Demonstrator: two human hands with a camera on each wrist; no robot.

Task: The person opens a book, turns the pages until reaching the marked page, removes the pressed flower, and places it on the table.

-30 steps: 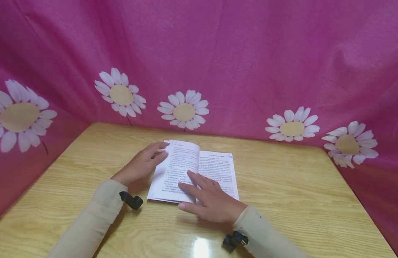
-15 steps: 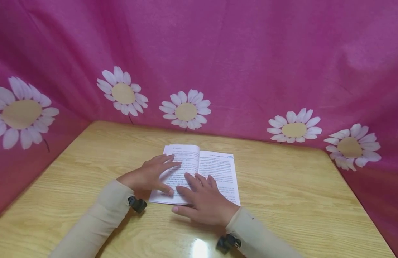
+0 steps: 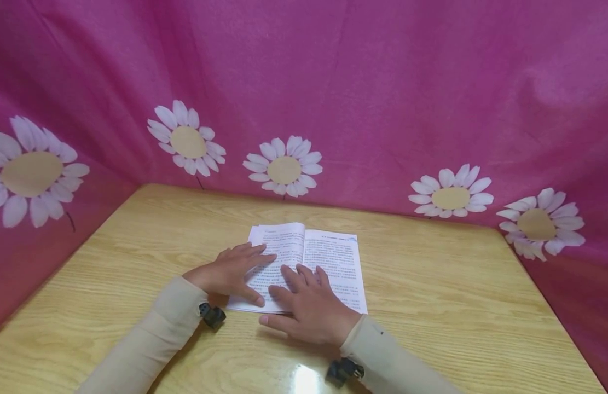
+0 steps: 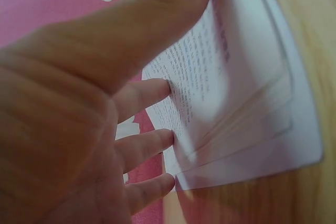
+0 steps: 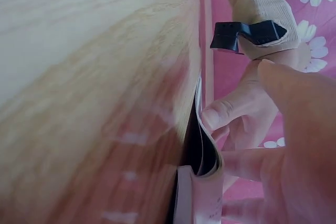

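An open book point(image 3: 330, 249) with printed white pages lies on the wooden table. My left hand point(image 3: 232, 271) rests spread on its left page, fingertips touching the paper, as the left wrist view also shows. Near the spine, my right hand point(image 3: 311, 312) lies with fingers spread across the lower part of the book, its thumb beyond the lower edge. In the right wrist view the left-hand pages point(image 5: 207, 198) bulge up in a curve near the spine. Neither hand pinches anything. Parts of both pages are hidden under the hands.
The light wooden table point(image 3: 446, 301) surrounds the book. A pink curtain point(image 3: 363, 98) with white daisies stands along the back and sides. Black wrist cameras point(image 3: 212, 316) sit on the two beige sleeves point(image 3: 151, 339).
My left hand has moved from the left page's outer upper edge rightward and down onto the page, its fingers spreading. The right hand has shifted slightly left. The left page lies lower.
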